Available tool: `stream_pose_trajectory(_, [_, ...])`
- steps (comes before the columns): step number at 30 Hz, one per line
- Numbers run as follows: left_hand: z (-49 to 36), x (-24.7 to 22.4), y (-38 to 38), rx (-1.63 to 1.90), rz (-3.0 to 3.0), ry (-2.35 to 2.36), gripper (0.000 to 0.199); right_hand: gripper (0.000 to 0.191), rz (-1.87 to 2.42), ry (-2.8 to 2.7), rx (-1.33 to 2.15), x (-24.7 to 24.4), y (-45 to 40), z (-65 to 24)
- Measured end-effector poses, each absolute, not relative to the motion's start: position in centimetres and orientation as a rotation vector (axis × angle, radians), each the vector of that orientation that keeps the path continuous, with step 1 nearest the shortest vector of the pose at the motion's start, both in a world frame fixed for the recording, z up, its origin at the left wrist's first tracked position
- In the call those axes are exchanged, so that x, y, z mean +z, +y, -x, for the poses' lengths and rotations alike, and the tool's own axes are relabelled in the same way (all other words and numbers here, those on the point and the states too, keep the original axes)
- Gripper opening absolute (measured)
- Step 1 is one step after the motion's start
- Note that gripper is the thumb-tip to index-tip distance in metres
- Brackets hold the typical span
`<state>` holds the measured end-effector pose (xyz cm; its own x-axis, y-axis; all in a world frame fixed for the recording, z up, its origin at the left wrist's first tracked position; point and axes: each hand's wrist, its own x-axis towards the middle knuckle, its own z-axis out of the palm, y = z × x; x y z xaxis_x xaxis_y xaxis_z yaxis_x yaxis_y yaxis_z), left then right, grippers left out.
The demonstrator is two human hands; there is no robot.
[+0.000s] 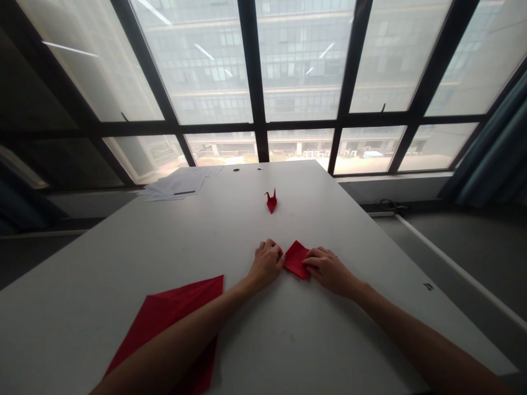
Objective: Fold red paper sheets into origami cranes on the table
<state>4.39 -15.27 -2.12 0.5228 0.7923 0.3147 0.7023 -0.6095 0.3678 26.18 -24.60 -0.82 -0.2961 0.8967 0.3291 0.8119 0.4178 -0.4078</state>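
Note:
A small folded square of red origami paper (295,258) lies on the white table, turned so one corner points away from me. My left hand (267,262) is closed, with curled fingers at the paper's left corner. On the opposite side, my right hand (326,266) pinches the paper's right edge between thumb and fingers, covering that corner. Beyond both hands stands a finished red paper crane (272,202). Larger red paper sheets (164,312) lie at the lower left, partly hidden under my left forearm.
The white table (255,334) reaches to the large windows (296,66). White papers (175,184) with a dark pen (184,192) lie at its far left. A small dark mark (428,286) sits near the right edge. Blue curtains (494,137) hang at the sides.

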Motion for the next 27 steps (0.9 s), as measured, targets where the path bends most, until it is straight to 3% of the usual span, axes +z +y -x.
stream_pose_trajectory(13, [-4.4, -0.7, -16.2, 0.841, -2.443, 0.978, 0.014, 0.022, 1.465, -2.170, 0.233, -0.5, -24.7, -26.1])
stream_pose_trajectory(23, [-3.7, 0.4, -17.0, 0.723, -2.441, 0.615, 0.029, 0.052, 1.515, -1.977, 0.301, -0.5, -24.5, -25.8])
stream_pose_trajectory(27, [-3.6, 1.1, -17.6, 0.591, -2.535, 0.456, 0.034, 0.053, 1.506, -1.908, 0.317, -0.3, -24.6, -25.7])
